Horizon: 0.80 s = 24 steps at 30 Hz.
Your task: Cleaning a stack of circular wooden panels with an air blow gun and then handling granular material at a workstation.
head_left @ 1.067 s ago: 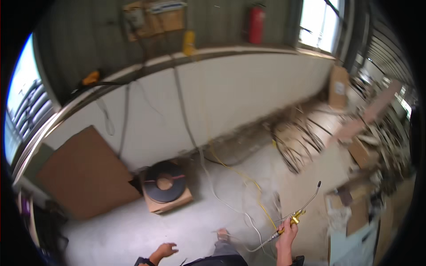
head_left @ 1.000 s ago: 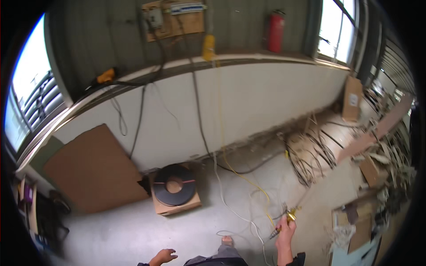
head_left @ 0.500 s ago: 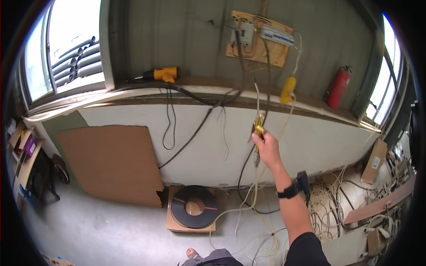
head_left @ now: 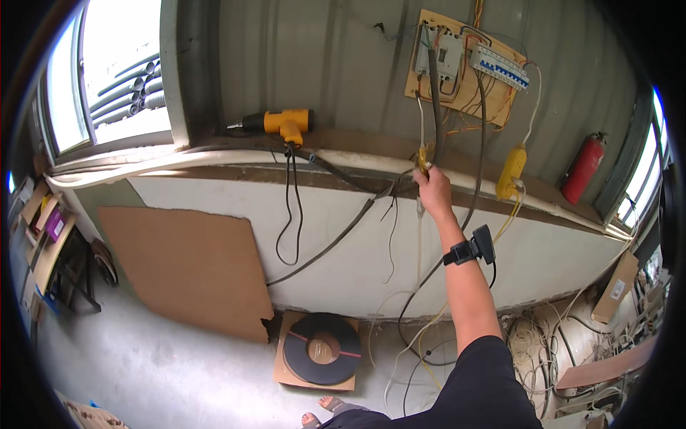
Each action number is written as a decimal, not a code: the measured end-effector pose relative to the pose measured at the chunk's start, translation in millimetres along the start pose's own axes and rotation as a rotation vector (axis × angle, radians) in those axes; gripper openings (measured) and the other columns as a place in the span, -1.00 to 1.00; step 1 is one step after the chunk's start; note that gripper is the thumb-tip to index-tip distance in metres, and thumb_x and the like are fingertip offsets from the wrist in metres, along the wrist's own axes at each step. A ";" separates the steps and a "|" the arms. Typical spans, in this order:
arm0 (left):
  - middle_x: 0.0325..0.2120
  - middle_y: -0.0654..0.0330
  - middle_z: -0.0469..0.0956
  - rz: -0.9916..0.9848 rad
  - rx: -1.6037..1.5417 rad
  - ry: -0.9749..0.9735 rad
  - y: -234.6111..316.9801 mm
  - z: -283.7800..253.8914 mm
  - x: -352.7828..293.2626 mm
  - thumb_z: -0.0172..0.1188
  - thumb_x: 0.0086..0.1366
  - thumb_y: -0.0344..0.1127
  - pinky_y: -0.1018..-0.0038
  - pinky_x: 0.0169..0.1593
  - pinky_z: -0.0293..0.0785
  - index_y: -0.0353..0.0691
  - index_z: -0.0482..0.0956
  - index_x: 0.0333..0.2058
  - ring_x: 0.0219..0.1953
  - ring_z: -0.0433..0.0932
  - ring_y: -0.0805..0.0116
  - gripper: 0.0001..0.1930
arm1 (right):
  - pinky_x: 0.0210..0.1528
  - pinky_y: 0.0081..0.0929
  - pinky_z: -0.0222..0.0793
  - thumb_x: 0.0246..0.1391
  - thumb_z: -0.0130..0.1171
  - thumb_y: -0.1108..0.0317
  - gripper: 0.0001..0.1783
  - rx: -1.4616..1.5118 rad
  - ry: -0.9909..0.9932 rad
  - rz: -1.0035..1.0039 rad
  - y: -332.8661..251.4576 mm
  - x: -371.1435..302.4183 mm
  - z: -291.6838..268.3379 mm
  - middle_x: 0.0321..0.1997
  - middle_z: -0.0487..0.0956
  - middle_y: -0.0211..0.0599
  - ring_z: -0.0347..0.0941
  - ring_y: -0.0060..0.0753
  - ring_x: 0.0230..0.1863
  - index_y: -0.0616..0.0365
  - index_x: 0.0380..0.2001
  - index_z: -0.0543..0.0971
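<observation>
My right hand is closed around a brass-coloured air blow gun with a long thin metal nozzle. The nozzle points up beside a thick dark cable, its tip near the lower edge of a wooden board on the wall. That board carries a grey-white breaker and a row of small breakers. A pale hose hangs from the gun's lower end toward the floor. A black strap with a small device sits on my right wrist. My left hand is out of view.
On the ledge lie a yellow-black heat gun, a yellow power strip and a red fire extinguisher. Below are a cardboard sheet, a black coil on a box, and tangled cables at the right.
My right hand has carried the blow gun forward and up to the ledge, its nozzle now near the board. The view has shifted, bringing the wall things closer.
</observation>
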<state>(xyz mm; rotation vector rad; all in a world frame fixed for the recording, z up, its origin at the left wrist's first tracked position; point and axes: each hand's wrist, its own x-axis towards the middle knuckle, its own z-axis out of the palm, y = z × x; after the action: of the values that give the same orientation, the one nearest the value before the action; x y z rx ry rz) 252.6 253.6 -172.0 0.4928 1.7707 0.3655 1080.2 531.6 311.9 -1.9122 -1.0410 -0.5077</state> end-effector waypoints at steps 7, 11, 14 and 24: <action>-0.09 0.03 0.58 0.074 0.134 -0.125 1.9 60.9 -7.2 0.17 0.40 -0.24 0.37 -0.15 0.59 -0.33 0.46 0.16 -0.21 0.61 0.26 -0.57 | -0.23 0.01 0.37 0.07 0.32 0.31 -0.77 -0.076 0.099 -0.071 58.0 -30.4 35.6 -0.38 0.57 0.00 0.48 0.21 -0.27 0.26 -0.35 0.55; -0.06 0.02 0.58 0.259 0.225 -0.138 53.9 86.9 -1.0 0.18 0.40 -0.25 0.38 -0.05 0.56 -0.38 0.45 0.16 -0.12 0.59 0.26 -0.56 | -0.29 -0.03 0.38 0.08 0.31 0.32 -0.78 -0.064 0.216 -0.125 63.1 -24.2 33.1 -0.39 0.57 -0.05 0.49 0.14 -0.30 0.25 -0.40 0.53; -0.03 0.01 0.58 0.367 0.197 -0.100 72.5 84.6 1.7 0.18 0.41 -0.25 0.38 -0.01 0.55 -0.39 0.44 0.16 -0.08 0.58 0.25 -0.55 | -0.28 -0.03 0.39 0.09 0.30 0.28 -0.78 -0.100 0.184 -0.046 54.5 -23.7 42.9 -0.41 0.57 -0.09 0.50 0.12 -0.30 0.20 -0.39 0.53; -0.22 0.00 0.69 0.363 0.443 0.249 38.8 73.9 -78.1 0.27 0.22 0.00 0.27 -0.01 0.55 -0.21 0.67 -0.11 -0.09 0.66 0.11 -0.58 | 0.01 -0.16 0.46 0.33 0.07 0.32 -0.68 0.058 0.106 0.215 155.9 -256.6 128.6 -0.09 0.58 0.03 0.52 0.04 -0.09 0.34 0.01 0.46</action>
<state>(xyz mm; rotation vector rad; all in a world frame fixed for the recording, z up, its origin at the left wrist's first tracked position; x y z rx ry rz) 345.8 246.4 -106.1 1.1345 2.0105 0.2924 1056.4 479.3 -9.7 -1.8967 -0.7636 -0.4458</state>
